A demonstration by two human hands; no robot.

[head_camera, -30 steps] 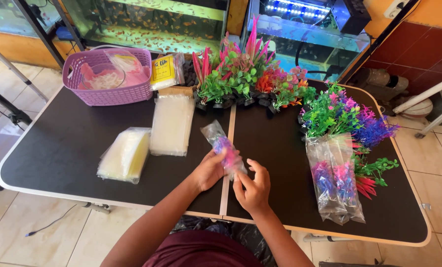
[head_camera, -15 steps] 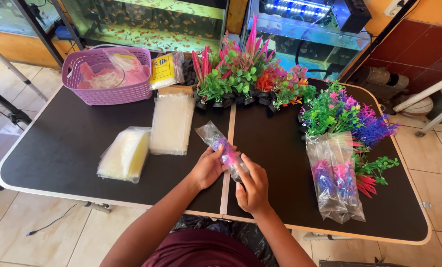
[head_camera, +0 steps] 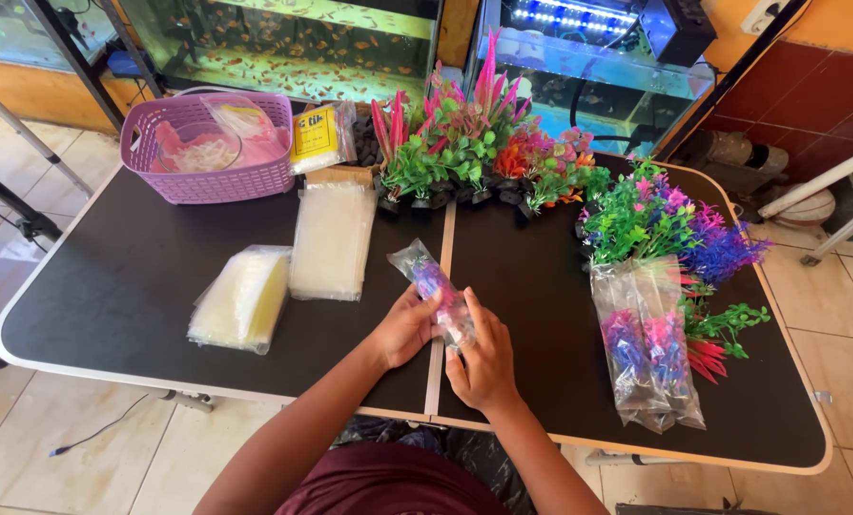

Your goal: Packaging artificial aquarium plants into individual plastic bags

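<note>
Nearest the camera, both hands meet over the seam at the front of the black desk [head_camera: 112, 296]. The left hand [head_camera: 405, 329] cups the near part of a clear plastic packet [head_camera: 433, 289] from the left side, fingers curled around it. The right hand [head_camera: 483, 358] closes on the packet's lower end from the right, thumb laid along the wrap. So the packet is pinched between 2 hands, neither one spread flat.

The packet holds a small purple plastic plant. Its long axis runs from the hands up and to the left, away from the person, with the free end well beyond the fingers. The left hand sits slightly farther up that axis than the right.

To the right lie 2 filled packets [head_camera: 647, 343] side by side, partly over loose plastic plants [head_camera: 674, 219]. To the left rest 2 stacks of empty clear bags [head_camera: 283, 257]. At the far edge stand a row of artificial plants [head_camera: 474, 143] and a purple basket [head_camera: 207, 153].
</note>
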